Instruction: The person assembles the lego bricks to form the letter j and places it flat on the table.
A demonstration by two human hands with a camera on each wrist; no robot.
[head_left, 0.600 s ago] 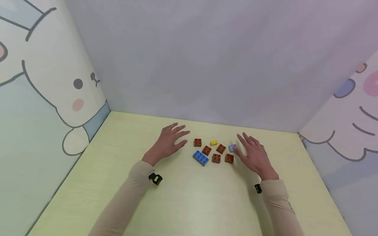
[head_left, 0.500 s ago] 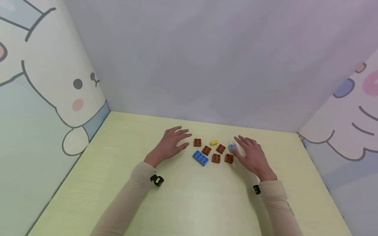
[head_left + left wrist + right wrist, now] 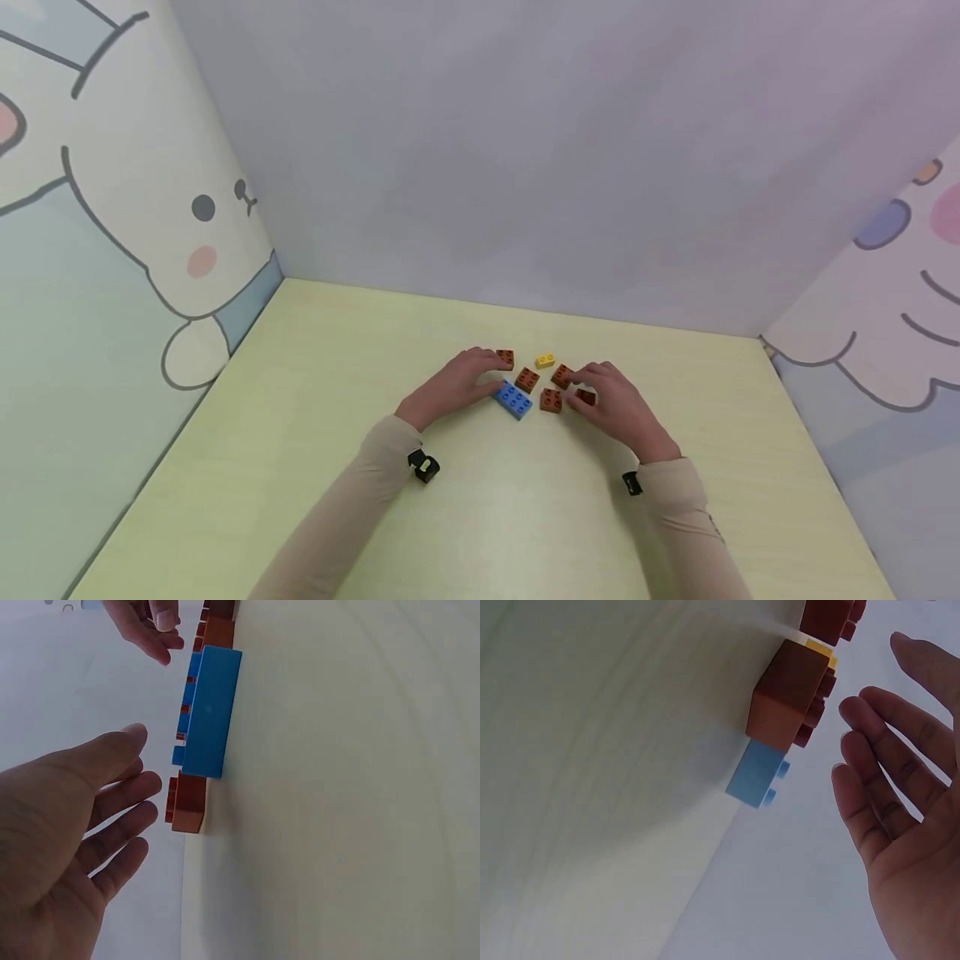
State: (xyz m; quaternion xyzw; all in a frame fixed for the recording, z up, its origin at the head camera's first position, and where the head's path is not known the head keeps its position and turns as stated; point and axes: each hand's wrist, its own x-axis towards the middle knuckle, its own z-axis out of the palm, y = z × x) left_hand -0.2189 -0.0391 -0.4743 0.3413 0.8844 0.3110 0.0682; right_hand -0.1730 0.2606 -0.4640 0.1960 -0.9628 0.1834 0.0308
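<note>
My left hand (image 3: 456,385) hovers at the left side of a loose group of toy building bricks, its fingers loosely bent. In the left wrist view it holds nothing; the long blue brick (image 3: 212,712) and a brown brick (image 3: 190,802) lie just beyond the fingertips. Over the right side of the group is my right hand (image 3: 618,407), covering part of a brown brick (image 3: 586,397). The right wrist view shows its fingers relaxed, apart from a brown brick (image 3: 787,697) and a light blue brick (image 3: 756,772). The head view hides the light blue one behind this hand.
Several brown bricks (image 3: 551,400) and a small yellow brick (image 3: 545,361) lie between the hands, studs up. The pale yellow table (image 3: 510,500) ends at a grey back wall (image 3: 480,167). Side walls with cartoon drawings (image 3: 180,250) stand left and right.
Both hands have moved inward, the left to the right and the right to the left, and slightly nearer the person. The light blue brick has become hidden in the head view.
</note>
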